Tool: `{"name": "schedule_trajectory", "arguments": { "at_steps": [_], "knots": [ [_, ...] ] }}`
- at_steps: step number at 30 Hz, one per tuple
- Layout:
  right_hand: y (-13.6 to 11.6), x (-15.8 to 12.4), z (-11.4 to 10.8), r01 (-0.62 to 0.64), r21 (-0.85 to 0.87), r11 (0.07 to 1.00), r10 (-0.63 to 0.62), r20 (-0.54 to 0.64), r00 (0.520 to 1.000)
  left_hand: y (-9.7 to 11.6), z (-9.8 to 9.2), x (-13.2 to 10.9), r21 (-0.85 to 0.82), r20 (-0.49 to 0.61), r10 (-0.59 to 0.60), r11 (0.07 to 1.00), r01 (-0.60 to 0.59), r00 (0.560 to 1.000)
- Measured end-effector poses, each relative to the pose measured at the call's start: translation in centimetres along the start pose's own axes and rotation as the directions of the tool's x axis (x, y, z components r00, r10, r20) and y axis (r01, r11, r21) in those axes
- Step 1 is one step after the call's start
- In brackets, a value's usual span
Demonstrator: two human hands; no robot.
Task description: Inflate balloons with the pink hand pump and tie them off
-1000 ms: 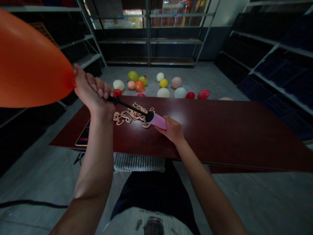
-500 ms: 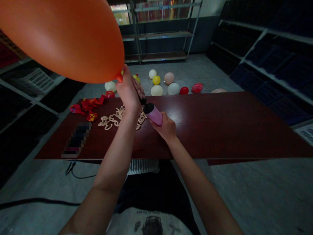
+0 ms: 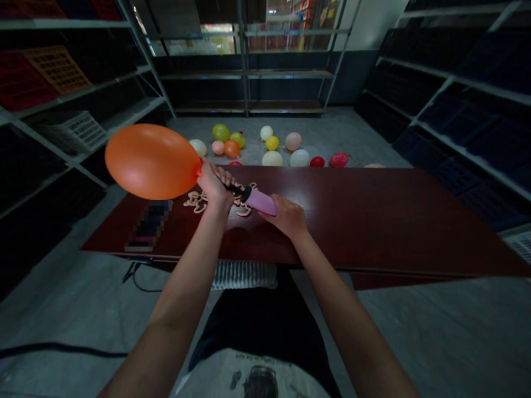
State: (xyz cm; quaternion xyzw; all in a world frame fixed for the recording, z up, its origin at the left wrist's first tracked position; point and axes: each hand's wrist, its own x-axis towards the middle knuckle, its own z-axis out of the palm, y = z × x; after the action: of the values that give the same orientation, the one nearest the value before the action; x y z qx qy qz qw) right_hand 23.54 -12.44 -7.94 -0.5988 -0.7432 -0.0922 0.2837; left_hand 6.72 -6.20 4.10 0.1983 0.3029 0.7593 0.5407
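Observation:
An inflated orange balloon extends to the left above the table, its neck pinched at my left hand. My left hand is closed around the balloon's neck and the black front end of a hand-held balloon pump; the nozzle is hidden by the fingers. My right hand is wrapped round the pink body of the balloon pump. Some black shaft shows between the hands. Beneath them, a heap of beige uninflated long balloons lies on the dark red-brown table, partly covered by my left hand.
A pixelated phone-like slab lies at the table's left. Beyond the far edge, several inflated balloons, among them a white balloon and a red balloon, rest on the floor. Metal shelves stand behind; crates fill side racks.
The orange balloon has come down from the upper left and looks smaller in view. My left hand is lower, the pump lies flatter with more black shaft showing, and the view has tilted up.

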Motion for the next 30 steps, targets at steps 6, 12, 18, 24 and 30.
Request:
{"name": "schedule_trajectory", "arguments": {
  "at_steps": [6, 12, 18, 24, 30],
  "knots": [
    [-0.2, 0.0, -0.4, 0.067, -0.029, 0.997, -0.066, 0.041, 0.997, 3.2, -2.5, 0.7, -0.074, -0.095, 0.011, 0.997, -0.019, 0.995],
    [-0.3, -0.1, -0.5, 0.092, 0.018, 0.996, -0.093, 0.048, 0.994, 7.3, -3.7, 1.7, -0.053, -0.089, 0.084, 0.995, -0.089, 0.993],
    [-0.1, -0.2, -0.1, 0.101, 0.108, 0.989, -0.102, 0.01, 0.995, 11.0, -1.2, 0.1, 0.017, 0.113, 0.23, 0.972, -0.233, 0.967],
    [0.4, -0.4, 0.1, -0.012, 0.146, 0.989, 0.02, -0.059, 0.998, 10.2, 4.2, -1.2, 0.055, 0.239, 0.249, 0.961, -0.269, 0.938],
    [0.8, -0.3, 0.5, -0.142, 0.129, 0.981, 0.155, -0.099, 0.983, 6.3, 8.1, -0.3, 0.108, 0.264, 0.167, 0.974, -0.202, 0.95]
  ]
}}
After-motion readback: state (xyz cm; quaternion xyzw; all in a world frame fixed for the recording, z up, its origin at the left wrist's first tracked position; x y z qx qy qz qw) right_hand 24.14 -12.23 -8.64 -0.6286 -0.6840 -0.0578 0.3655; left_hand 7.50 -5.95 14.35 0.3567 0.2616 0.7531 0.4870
